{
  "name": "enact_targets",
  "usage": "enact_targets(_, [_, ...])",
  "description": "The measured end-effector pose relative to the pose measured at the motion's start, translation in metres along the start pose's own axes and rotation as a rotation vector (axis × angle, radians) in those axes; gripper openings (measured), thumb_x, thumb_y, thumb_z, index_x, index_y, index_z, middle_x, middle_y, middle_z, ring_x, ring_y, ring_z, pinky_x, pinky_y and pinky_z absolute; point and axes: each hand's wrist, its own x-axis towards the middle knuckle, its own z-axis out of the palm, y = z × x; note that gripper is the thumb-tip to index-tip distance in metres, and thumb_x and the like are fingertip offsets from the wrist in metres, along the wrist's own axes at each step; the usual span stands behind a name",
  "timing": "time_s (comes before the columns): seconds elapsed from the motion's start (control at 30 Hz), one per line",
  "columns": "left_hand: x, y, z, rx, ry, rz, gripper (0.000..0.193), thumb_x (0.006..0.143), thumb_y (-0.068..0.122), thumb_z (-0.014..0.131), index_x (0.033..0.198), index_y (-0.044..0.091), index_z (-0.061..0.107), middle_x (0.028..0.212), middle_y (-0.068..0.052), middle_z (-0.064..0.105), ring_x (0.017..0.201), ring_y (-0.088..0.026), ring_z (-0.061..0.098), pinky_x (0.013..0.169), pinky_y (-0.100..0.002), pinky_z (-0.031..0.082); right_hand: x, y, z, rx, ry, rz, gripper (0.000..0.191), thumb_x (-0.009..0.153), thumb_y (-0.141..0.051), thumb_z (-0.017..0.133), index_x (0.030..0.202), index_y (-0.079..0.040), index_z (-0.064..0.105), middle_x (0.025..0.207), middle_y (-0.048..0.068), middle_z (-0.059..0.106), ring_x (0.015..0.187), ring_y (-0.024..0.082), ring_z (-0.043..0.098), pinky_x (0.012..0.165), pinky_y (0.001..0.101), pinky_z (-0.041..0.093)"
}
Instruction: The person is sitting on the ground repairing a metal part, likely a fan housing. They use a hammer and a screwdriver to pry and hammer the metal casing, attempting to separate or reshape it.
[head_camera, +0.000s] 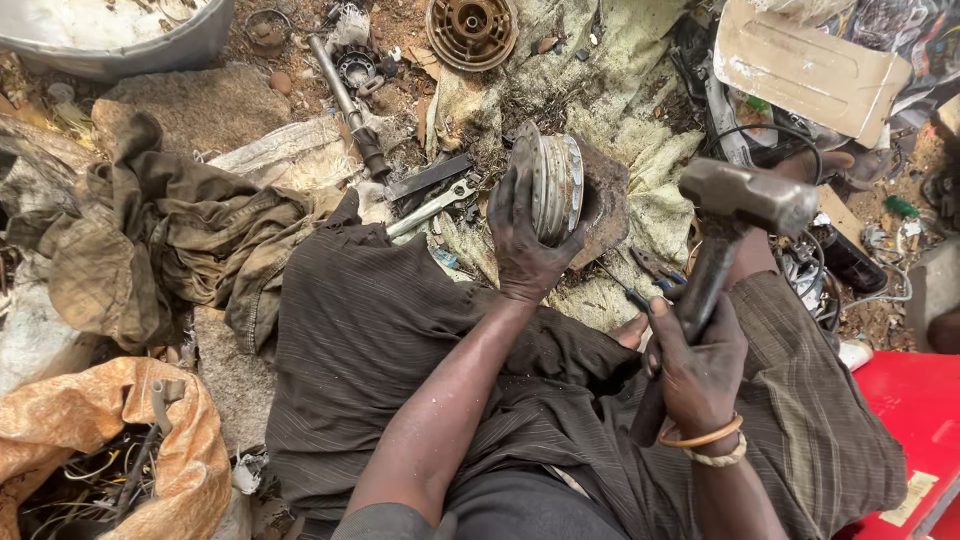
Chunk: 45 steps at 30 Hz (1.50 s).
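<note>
My left hand (522, 245) grips a round ribbed metal pulley-like part (556, 188), holding it on edge against a flat rusty stone block (603, 200). My right hand (695, 365) is closed around the dark handle of a heavy hammer (745, 197), whose steel head is raised to the right of the part, level with it. Both hands are black with grease. Two bangles ring my right wrist. I sit with dark striped trousers over my knees, and a dirty yellowish cloth (640, 90) is spread under the work.
A wrench (432, 207), a long metal bar (345, 100) and a round finned metal part (471, 30) lie ahead. Crumpled brown cloth (150, 230) is at left, an orange sack of wires (100, 450) at lower left, a red surface (915, 420) at right, cardboard (805, 65) at upper right.
</note>
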Motion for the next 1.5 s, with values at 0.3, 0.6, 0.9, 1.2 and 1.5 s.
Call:
enact_targets(0.3, [-0.005, -0.008, -0.009, -0.045, -0.098, -0.005, 0.117, 0.073, 0.050, 0.082, 0.166, 0.019, 0.018, 0.165, -0.016, 0.032, 0.157, -0.039, 0.029, 0.133, -0.055, 0.032, 0.038, -0.008, 0.027, -0.286, -0.316, 0.101, 0.022, 0.092, -0.013, 0.076, 0.099, -0.002, 0.058, 0.066, 0.001, 0.054, 0.050, 0.009, 0.050, 0.041, 0.0265, 0.042])
enact_targets(0.6, [-0.005, -0.008, -0.013, -0.073, -0.113, 0.000, 0.125, 0.072, 0.062, 0.086, 0.165, 0.017, 0.015, 0.166, -0.018, 0.032, 0.155, -0.040, 0.028, 0.129, -0.055, 0.032, 0.041, -0.007, 0.035, -0.204, -0.258, 0.091, 0.021, 0.093, -0.012, 0.073, 0.095, -0.005, 0.053, 0.061, -0.002, 0.048, 0.045, 0.008, 0.049, 0.037, 0.0259, 0.042])
enact_targets(0.9, [0.010, -0.018, -0.032, -0.261, -0.067, -0.272, 0.124, 0.074, 0.075, 0.076, 0.165, 0.015, 0.017, 0.161, -0.019, 0.039, 0.150, -0.036, 0.043, 0.121, -0.052, 0.044, 0.020, -0.070, -0.020, 0.023, -0.099, -0.220, 0.051, 0.089, -0.007, 0.071, 0.133, -0.027, 0.053, 0.077, -0.004, 0.056, 0.051, 0.006, 0.050, 0.041, 0.0233, 0.045])
enact_targets(1.2, [0.011, -0.019, -0.027, -0.158, -0.138, -0.195, 0.121, 0.077, 0.072, 0.077, 0.165, 0.012, 0.019, 0.165, -0.021, 0.032, 0.153, -0.038, 0.035, 0.126, -0.054, 0.036, 0.069, -0.054, -0.021, -0.130, -0.022, -0.183, 0.033, 0.090, -0.008, 0.072, 0.115, -0.018, 0.053, 0.073, 0.000, 0.054, 0.049, 0.008, 0.049, 0.041, 0.0245, 0.044])
enact_targets(1.5, [0.004, -0.019, -0.015, -0.003, -0.124, 0.019, 0.126, 0.076, 0.076, 0.075, 0.166, 0.014, 0.011, 0.170, -0.018, 0.026, 0.155, -0.043, 0.030, 0.127, -0.060, 0.031, 0.039, -0.040, 0.013, -0.185, -0.118, 0.001, 0.021, 0.091, -0.010, 0.073, 0.098, -0.008, 0.054, 0.068, 0.003, 0.052, 0.048, 0.011, 0.049, 0.040, 0.0257, 0.044])
